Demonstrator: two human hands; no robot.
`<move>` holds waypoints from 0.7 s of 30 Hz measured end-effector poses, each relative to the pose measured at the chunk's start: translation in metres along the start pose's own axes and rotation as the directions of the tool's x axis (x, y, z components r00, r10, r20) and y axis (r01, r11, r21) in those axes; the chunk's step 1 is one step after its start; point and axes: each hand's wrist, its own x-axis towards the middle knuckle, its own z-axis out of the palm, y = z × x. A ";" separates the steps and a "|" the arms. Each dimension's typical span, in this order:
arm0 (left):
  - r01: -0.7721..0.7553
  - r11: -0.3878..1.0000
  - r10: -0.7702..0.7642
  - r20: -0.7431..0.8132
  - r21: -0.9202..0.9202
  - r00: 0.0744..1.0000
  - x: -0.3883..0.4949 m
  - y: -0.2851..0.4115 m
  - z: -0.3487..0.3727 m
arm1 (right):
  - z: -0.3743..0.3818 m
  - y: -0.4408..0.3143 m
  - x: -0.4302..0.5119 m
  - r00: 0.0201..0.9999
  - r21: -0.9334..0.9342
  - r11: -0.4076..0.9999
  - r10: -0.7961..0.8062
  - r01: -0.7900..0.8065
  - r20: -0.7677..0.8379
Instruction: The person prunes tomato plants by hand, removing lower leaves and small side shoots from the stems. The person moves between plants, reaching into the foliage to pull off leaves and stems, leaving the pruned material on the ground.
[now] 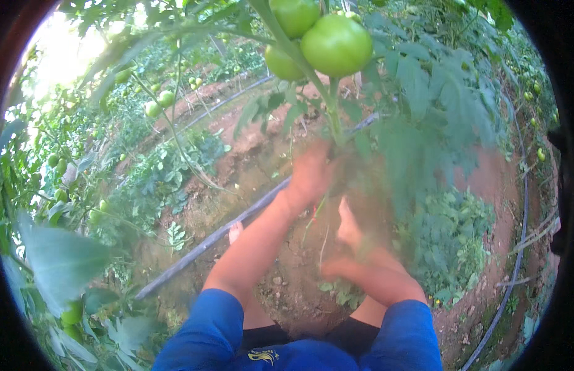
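A cluster of large green tomatoes [337,45] hangs from a thick tomato stem [332,116] at the top centre. My left hand [314,162] is raised to the lower part of this stem; its fingers are blurred and partly lost among the foliage, so its grip cannot be made out. My right hand [335,268] is lower, in front of my right leg, blurred, close to a thin pale string or stalk. Between my arms a thin green shoot [314,213] with a red mark hangs over the soil. Blurred tomato leaves [403,148] spread on the right.
A dark irrigation pipe [217,234] runs diagonally over the soil under my left arm. Another hose [521,241] curves along the right. Low weeds [454,241] grow at the right, tomato plants with small green tomatoes [159,103] at the left. A large leaf [64,259] is near the camera.
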 end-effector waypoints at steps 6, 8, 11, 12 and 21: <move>0.008 0.999 -0.014 -0.111 -0.052 0.994 0.002 -0.026 -0.011 | -0.105 0.005 -0.058 0.993 -0.368 0.926 -0.045 0.082 0.106; 0.062 0.996 -0.069 -0.137 -0.057 0.988 0.001 -0.036 -0.018 | -0.171 -0.009 -0.098 0.988 -0.347 0.928 0.093 -0.132 -0.125; 0.050 0.991 -0.068 -0.140 -0.128 0.988 0.013 -0.018 -0.017 | -0.254 0.057 -0.176 0.652 -0.166 0.913 0.131 -0.373 -0.747; 0.046 0.988 -0.066 -0.132 -0.149 0.989 0.015 -0.014 -0.017 | -0.263 0.080 -0.196 0.482 -0.284 0.797 0.009 -0.532 -0.876; 0.078 0.984 -0.094 -0.094 -0.162 0.991 0.009 -0.021 -0.039 | -0.133 -0.172 -0.102 0.650 -0.079 0.937 -0.295 0.340 -0.700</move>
